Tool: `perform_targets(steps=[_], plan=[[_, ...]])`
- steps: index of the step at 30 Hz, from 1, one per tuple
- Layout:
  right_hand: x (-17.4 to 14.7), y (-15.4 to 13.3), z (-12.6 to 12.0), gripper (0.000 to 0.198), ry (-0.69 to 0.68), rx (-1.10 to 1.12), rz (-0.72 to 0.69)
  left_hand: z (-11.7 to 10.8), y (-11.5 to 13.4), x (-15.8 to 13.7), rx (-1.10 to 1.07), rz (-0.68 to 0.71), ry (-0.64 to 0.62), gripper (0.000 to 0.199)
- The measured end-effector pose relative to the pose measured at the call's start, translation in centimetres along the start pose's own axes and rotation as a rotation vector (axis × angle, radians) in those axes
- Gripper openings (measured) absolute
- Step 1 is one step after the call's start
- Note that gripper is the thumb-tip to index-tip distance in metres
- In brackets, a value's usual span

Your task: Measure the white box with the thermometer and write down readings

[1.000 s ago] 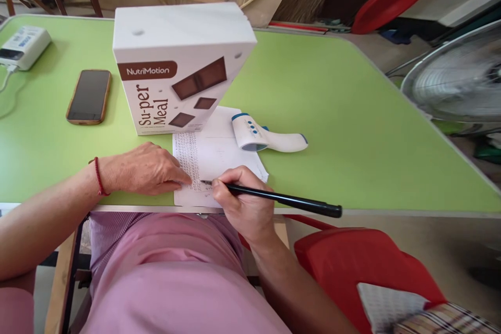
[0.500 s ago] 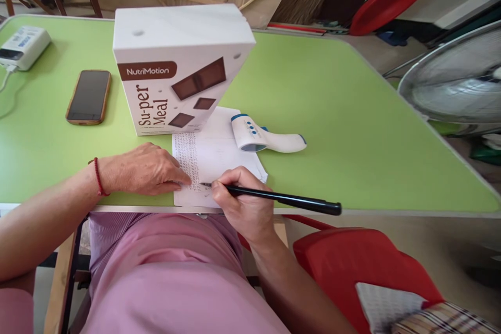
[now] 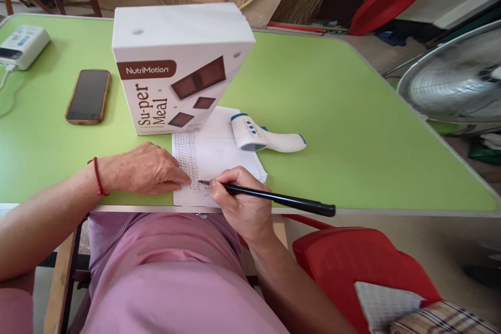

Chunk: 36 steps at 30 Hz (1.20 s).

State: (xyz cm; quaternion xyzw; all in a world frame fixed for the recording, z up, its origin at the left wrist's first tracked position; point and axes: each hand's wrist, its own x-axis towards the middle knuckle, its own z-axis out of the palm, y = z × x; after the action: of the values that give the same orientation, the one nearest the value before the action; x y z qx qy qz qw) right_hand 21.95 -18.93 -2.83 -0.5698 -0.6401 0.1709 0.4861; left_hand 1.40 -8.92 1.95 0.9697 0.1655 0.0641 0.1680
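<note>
My right hand (image 3: 246, 203) grips a black pen (image 3: 293, 202) between thumb and fingers, its tip at the handwriting on a white sheet of paper (image 3: 213, 159). My left hand (image 3: 144, 169) lies palm down on the table, its index finger stretched onto the paper's left side, just left of the pen tip; it holds nothing. Small rows of writing fill the left part of the sheet. A white NutriMotion box (image 3: 152, 70) stands upright at the paper's far edge. On the paper's right side rests a white and blue infrared thermometer (image 3: 266, 138), its handle reaching onto the table.
The green table (image 3: 352, 130) also bears a phone (image 3: 88, 96) in a brown case and a white power bank (image 3: 25, 47) with a cable at the left. A red chair (image 3: 352, 261) is by the near edge. A fan (image 3: 454, 78) stands beyond the right edge.
The pen and my right hand have shifted slightly left over the paper. My left hand stays in place.
</note>
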Motion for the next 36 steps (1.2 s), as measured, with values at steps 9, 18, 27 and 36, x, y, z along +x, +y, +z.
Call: perform_targets(steps=[9, 18, 27, 36], plan=[[0.0, 0.0, 0.0, 0.013, -0.022, -0.01, 0.01, -0.3, 0.0, 0.1, 0.041, 0.05, -0.147, 0.019], [0.0, 0.0, 0.0, 0.013, -0.004, 0.004, 0.009, -0.3, -0.1, 0.1, 0.036, 0.059, -0.139, 0.018], [0.0, 0.1, 0.2, 0.014, 0.095, 0.077, 0.004, -0.3, -0.1, 0.0, 0.02, 0.076, -0.108, 0.02], [0.6, 0.8, -1.5, 0.017, 0.093, -0.101, -0.303, 0.1, -0.3, -0.3, -0.009, 0.081, -0.083, 0.017]])
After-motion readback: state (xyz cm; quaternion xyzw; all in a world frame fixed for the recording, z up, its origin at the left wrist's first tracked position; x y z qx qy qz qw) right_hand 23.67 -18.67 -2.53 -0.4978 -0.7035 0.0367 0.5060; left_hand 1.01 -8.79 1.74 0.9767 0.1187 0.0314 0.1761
